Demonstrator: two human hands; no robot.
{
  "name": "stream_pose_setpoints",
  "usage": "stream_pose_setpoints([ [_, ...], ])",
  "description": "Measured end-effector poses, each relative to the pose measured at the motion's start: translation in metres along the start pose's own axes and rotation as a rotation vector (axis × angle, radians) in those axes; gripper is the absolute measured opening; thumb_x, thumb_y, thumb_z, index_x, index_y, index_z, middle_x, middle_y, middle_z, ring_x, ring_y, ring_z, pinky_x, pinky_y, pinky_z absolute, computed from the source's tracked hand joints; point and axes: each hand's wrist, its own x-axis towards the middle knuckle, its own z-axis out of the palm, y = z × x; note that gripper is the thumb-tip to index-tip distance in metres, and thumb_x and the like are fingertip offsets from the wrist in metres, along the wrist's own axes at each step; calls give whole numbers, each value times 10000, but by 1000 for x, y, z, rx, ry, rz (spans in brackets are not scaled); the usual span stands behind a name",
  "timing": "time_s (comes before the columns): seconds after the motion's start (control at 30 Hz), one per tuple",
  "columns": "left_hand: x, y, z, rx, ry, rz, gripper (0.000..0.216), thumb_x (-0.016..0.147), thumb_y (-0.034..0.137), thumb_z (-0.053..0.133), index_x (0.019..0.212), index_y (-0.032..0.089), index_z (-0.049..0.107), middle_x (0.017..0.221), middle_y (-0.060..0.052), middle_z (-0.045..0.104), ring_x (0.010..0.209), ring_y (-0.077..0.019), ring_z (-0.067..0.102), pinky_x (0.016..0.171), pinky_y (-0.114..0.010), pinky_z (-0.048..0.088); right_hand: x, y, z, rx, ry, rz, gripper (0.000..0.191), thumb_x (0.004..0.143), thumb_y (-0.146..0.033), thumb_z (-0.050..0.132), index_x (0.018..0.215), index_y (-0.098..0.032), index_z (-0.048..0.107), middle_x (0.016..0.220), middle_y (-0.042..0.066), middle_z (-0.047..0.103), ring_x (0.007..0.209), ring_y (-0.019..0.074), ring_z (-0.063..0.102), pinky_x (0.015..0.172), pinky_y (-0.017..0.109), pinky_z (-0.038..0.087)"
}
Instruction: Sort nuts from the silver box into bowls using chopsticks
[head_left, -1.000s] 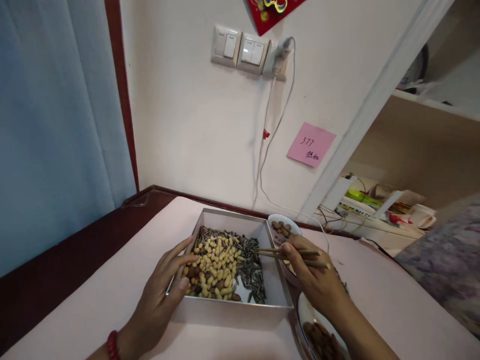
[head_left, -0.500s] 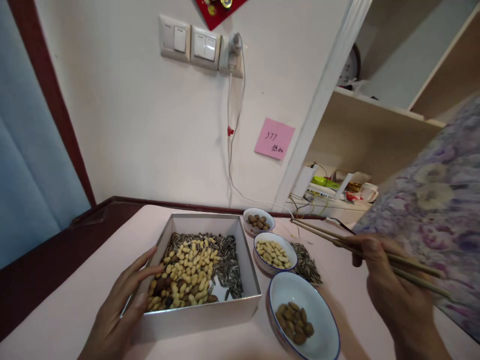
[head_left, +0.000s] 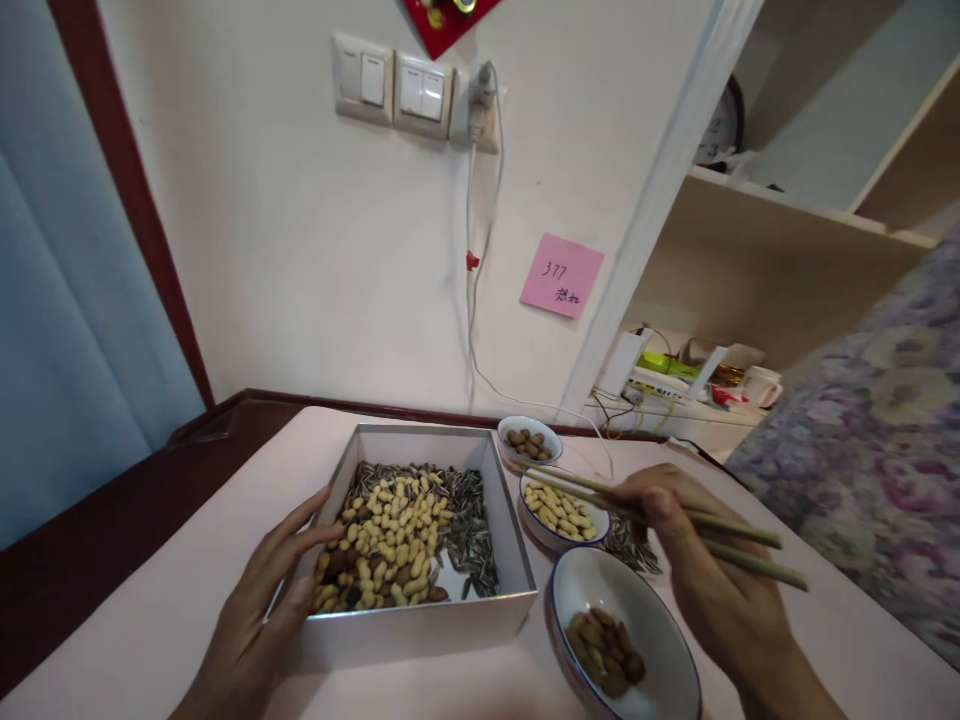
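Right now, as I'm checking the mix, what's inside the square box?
The box holds pale peanuts, striped sunflower seeds behind and right, a few dark nuts front-left. Anything beneath the heap is covered.

Left hand (head_left: 256, 608) palm down, fingers spread, right hand (head_left: 709, 565) raised, fingers curled in pinching grip

Qty: 3 bowls (head_left: 556, 433) (head_left: 559, 543) (head_left: 609, 585), 1 box (head_left: 420, 630), 2 chopsticks (head_left: 720, 521) (head_left: 757, 567), 1 pink note (head_left: 562, 275), 2 switches (head_left: 363, 78) (head_left: 420, 92).

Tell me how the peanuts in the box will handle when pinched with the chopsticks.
The peanuts look smooth and rounded, so they would probably slip or roll between the thin chopsticks. Each is small, so likely light. They lie heaped loose in the box, so neighbours may shift when one is lifted.
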Motion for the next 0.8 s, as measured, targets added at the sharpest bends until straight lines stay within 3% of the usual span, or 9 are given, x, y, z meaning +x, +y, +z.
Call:
stream_pose_setpoints([
  [0.13, -2, 0, -2, -127, -45, -57, 305, 978, 404, 414, 1203, 348, 611, 1569, 17, 372, 1420, -281, 387, 1142, -483, 371, 5, -9, 35, -19, -293, 38, 296, 1010, -371, 456, 814, -216, 616, 771, 13, 585, 721, 152, 557, 637, 275, 423],
  [0.27, -2, 0, -4, -88, -60, -4, 301, 972, 395, 439, 1223, 354, 599, 1561, 19, 385, 1417, -271, 386, 1134, -470, 383, 11, -9, 61, -84, -432, 62, 364, 1008, -411, 426, 719, -214, 526, 717, 0, 539, 682, 148, 520, 632, 274, 393],
  [0.47, -2, 7, -2, -93, -19, -5, 293, 975, 380, 435, 1206, 329, 608, 1543, 7, 412, 1402, -258, 399, 1130, -453, 382, 16, -11, 78, -116, -463, 51, 387, 994, -436, 424, 683, -217, 498, 682, -3, 538, 637, 145, 509, 590, 265, 384],
  [0.8, -3, 0, -5, -78, -83, 34, 309, 978, 347, 434, 1254, 335, 573, 1567, -18, 368, 1411, -282, 386, 1125, -483, 383, 16, 0, 94, -103, -438, 57, 418, 989, -465, 424, 691, -208, 568, 670, 13, 562, 648, 164, 542, 609, 284, 414],
])
